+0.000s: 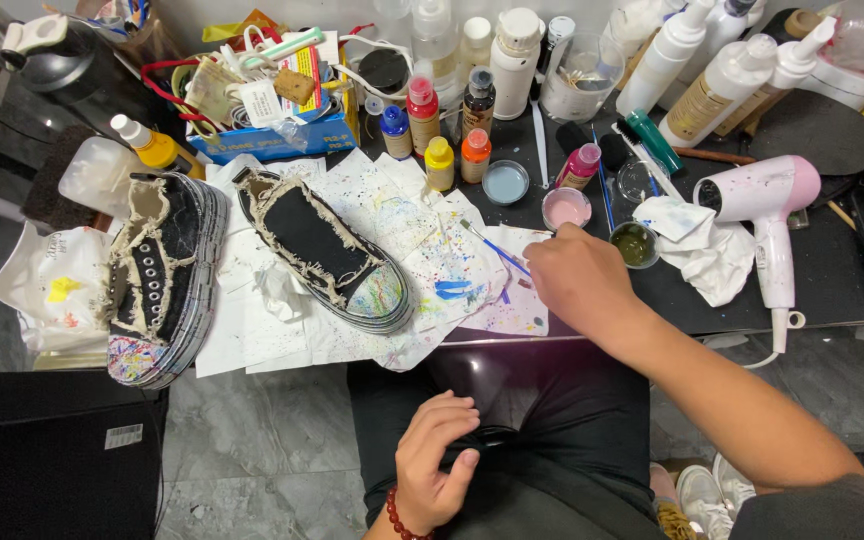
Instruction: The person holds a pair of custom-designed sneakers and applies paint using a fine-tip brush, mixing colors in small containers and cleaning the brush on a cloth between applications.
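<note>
The right hand (577, 275) is turned knuckles-up over the table edge, so its fingertips are hidden; it is closed around a thin blue paintbrush (492, 246), whose bristle end points up-left over the paint-spattered paper sheets (422, 240), and I cannot make out whether the tip touches the paper. The left hand (434, 462) rests loosely curled on the black trousers (542, 420) in the lap, holding nothing, with a dark red bead bracelet (399, 520) at the wrist partly cut off by the bottom edge. On the paper lies a black shoe (324, 250) with frayed pale edging, its toe splashed with colour; a second black shoe (160, 278) sits to its left, overhanging the table edge. Behind them a row of small paint bottles (439, 140) stands with red, blue, yellow and orange caps, their labels too small to make out. Further back are tall white bottles (697, 75) with pale labels, their tops cut off by the frame. A blue box (272, 140) stuffed with cords and packets sits at the back left. Just ahead of the right hand are a small pink dish (565, 208) and a dark green cup (635, 244), and to the right lies a pink and white hair dryer (767, 215), beside crumpled white tissue (697, 240).
</note>
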